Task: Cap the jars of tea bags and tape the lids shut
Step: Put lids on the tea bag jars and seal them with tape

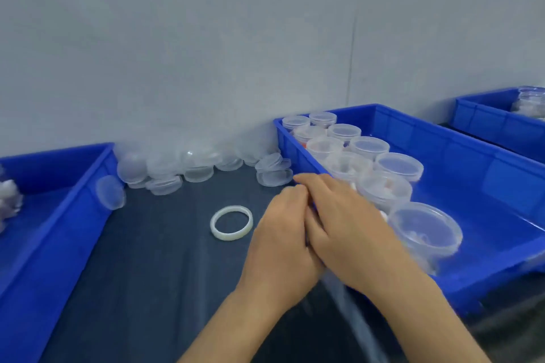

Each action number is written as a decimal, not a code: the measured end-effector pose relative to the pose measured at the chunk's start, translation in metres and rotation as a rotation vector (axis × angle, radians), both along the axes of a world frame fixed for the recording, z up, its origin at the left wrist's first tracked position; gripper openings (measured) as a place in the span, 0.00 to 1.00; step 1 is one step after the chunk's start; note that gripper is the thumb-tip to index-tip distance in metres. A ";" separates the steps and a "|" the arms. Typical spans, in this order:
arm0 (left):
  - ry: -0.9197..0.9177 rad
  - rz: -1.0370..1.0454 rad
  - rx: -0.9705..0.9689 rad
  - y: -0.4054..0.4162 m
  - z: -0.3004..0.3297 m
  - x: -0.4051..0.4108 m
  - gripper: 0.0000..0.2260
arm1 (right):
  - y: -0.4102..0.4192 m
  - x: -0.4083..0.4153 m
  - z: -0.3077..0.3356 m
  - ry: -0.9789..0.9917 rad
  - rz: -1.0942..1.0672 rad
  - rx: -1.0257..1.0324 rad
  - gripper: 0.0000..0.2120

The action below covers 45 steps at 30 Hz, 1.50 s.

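Both of my hands meet in front of me at the near left rim of the blue bin point(460, 138) that holds the jars. My right hand point(351, 233) lies palm down with its fingers stretched out fairly straight across that rim, the fingertips pointing away from me and to the left. My left hand point(280, 242) presses against its inner side, fingers bent in under the right palm. Whether either hand pinches anything between them I cannot tell, since the right hand covers the spot.

Just right of my right hand, inside the bin, clear jars point(424, 233) stand upright in two rows running away from me, lids on, with pale tea bags blurred inside. The nearest jar sits right beside my right wrist.

Left of my left hand, near it on the dark table point(165, 274), a ring of clear tape point(231, 222) lies flat. Beyond my hands, along the foot of the grey wall point(206, 38), loose clear lids point(182, 168) lie heaped; two of them are stacked close ahead of my right fingertips, against the outside of the bin.

Well off to my left a second blue bin point(59, 215) holds some pale wrapped things, too blurred to name, and one lid leans on its outer wall. Far off to my right a third blue bin point(486, 124) holds more clear jars.
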<state>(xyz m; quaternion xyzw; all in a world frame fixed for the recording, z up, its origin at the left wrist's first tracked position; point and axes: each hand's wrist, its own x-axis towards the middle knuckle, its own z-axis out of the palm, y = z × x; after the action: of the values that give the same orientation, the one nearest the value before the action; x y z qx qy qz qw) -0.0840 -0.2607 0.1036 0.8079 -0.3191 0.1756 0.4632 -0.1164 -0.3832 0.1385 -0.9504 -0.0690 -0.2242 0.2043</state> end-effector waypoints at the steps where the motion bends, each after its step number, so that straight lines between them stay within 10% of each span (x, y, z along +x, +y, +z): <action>1: 0.012 0.040 0.022 0.019 -0.006 0.005 0.10 | 0.018 0.009 -0.008 0.026 0.036 0.001 0.09; 17: 0.247 0.463 0.298 0.195 -0.082 0.037 0.10 | 0.200 0.095 -0.097 0.296 0.297 -0.467 0.17; 29: -0.019 0.913 0.084 0.260 0.040 -0.063 0.18 | 0.281 0.058 0.008 0.281 0.979 0.592 0.15; 36: 0.283 1.170 0.596 0.359 0.053 -0.084 0.13 | 0.346 0.042 0.010 0.328 1.067 0.099 0.19; 45: 0.440 1.085 0.711 0.388 0.024 -0.082 0.13 | 0.392 0.033 -0.001 0.380 0.983 -0.559 0.09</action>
<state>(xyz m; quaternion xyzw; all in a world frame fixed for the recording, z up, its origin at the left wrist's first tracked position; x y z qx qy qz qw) -0.1659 0.1273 0.1274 0.9734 0.1942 0.0992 0.0703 -0.0832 0.0084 0.1376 -0.8481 -0.5196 0.0972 0.0352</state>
